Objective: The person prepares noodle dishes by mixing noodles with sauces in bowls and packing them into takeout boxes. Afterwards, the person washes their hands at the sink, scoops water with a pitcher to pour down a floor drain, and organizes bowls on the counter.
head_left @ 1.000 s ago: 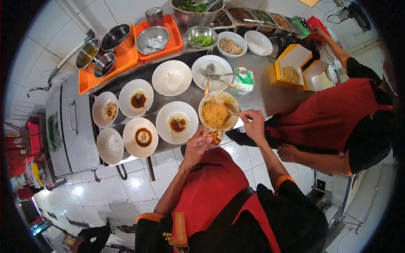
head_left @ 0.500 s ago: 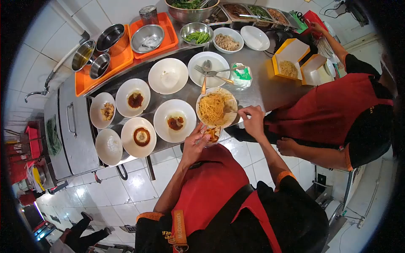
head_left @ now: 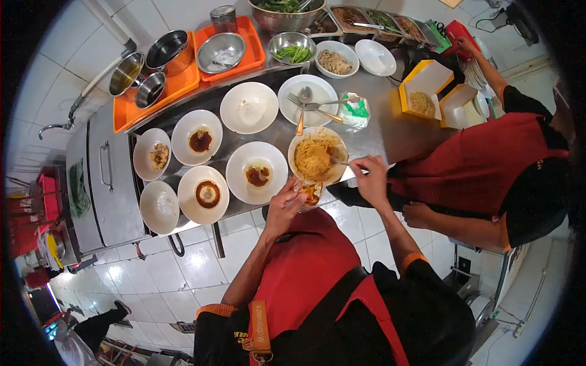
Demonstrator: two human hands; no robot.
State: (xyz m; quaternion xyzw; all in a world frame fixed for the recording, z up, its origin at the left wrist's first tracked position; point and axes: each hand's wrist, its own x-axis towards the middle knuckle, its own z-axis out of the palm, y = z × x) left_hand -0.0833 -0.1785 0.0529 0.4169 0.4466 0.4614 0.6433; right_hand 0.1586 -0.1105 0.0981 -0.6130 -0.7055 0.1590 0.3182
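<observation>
A white bowl of noodles (head_left: 314, 157) stands at the counter's front edge. My right hand (head_left: 371, 178) grips the thin metal handle of a utensil (head_left: 340, 163); its head is buried in the noodles, so I cannot tell fork from spoon. Just below this bowl, my left hand (head_left: 284, 208) has its fingers closed on the side of a small container of reddish-brown food (head_left: 311, 194), close against the noodle bowl's lower rim. Left of my hands sits a white bowl with dark sauce (head_left: 257, 175). Behind the noodles, a white plate (head_left: 292, 85) carries a spoon and forks.
More white bowls (head_left: 203, 194) with sauce or food fill the counter's left. Orange trays (head_left: 183, 82) with metal bowls stand behind. A green-and-white packet (head_left: 354, 111) lies by the plate. Yellow boxes (head_left: 421, 104) sit at the right, where a co-worker in a red apron (head_left: 470, 158) stands.
The noodles have shifted into a rounder mound as the utensil moves in them. The view has shifted slightly; my left hand stays at the small container. A background person's legs have moved.
</observation>
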